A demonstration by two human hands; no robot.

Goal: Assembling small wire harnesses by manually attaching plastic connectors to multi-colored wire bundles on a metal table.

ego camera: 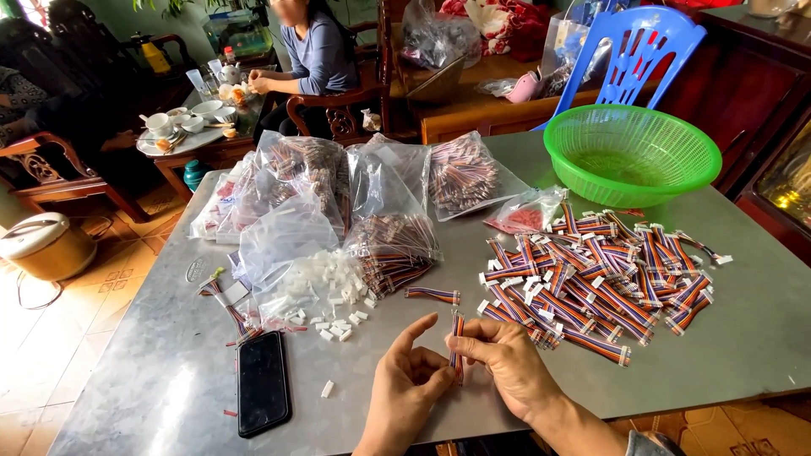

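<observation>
My left hand (405, 380) and my right hand (507, 363) meet near the table's front edge. Together they pinch one short multicoloured ribbon cable (457, 331), held upright between the fingertips. Another such cable (432, 294) lies flat just beyond my hands. To the right sits a heap of finished cables with white connectors (591, 279). Loose white plastic connectors (325, 291) spill from a clear bag to the left.
Clear bags of cables (389, 194) crowd the back of the grey metal table (169, 371). A green plastic basket (632, 154) stands back right, a black phone (263, 382) front left. A person sits at a tea table (190, 135) beyond. A blue chair (634, 51) stands behind.
</observation>
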